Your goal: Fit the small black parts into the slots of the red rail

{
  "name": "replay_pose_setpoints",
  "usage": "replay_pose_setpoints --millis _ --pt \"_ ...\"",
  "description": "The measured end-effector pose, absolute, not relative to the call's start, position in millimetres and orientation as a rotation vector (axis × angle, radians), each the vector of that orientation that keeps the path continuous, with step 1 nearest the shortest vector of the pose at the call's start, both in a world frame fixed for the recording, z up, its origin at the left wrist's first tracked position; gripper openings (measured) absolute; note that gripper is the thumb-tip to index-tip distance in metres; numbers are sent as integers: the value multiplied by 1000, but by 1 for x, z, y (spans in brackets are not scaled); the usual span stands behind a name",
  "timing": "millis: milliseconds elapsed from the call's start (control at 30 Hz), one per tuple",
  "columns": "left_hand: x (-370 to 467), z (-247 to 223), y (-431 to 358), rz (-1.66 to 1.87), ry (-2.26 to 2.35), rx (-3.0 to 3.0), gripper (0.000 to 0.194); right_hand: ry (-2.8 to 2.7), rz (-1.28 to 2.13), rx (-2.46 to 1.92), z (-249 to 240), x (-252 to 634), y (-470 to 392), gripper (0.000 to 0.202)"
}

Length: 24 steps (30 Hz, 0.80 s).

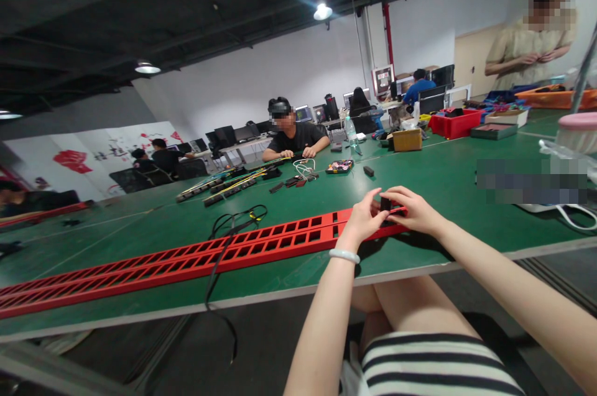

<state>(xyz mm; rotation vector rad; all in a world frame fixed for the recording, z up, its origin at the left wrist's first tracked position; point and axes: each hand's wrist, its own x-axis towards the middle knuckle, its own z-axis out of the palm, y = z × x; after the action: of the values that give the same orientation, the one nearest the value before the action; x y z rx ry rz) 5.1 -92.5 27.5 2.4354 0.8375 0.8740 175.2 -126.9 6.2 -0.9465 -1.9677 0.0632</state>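
At the right end of a long red slotted rail (280,253), both of my hands come together around a small black block (385,204). My left hand (364,217), with a pale bangle at the wrist, pinches it from the left with thumb and fingers. From the other side my right hand (416,211) grips it, fingers curled; its fingertips are partly hidden. The block stands upright over the rail's end, and I cannot tell whether it touches the rail. Two rows of rectangular openings run along the rail, which lies flat on the green table (466,197).
A black cable (215,271) crosses the rail and hangs off the front edge. Beyond lie a small black piece (368,171), a tray of small parts (339,166) and black strips with yellow wires (233,191). A red bin (454,124) stands back right. A co-worker (295,135) sits opposite.
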Motion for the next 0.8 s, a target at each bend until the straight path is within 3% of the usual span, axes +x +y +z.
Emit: replay_pose_setpoints --millis 400,600,800 --pt "5 29 -92 905 750 2455 56 -1947 41 -911 7 175 -126 27" --pt "1 31 -94 870 771 2661 41 -1735 118 -1058 -2 196 -116 43" --pt "-1 25 -90 774 676 2802 30 -1825 367 -1086 -6 203 -113 38"
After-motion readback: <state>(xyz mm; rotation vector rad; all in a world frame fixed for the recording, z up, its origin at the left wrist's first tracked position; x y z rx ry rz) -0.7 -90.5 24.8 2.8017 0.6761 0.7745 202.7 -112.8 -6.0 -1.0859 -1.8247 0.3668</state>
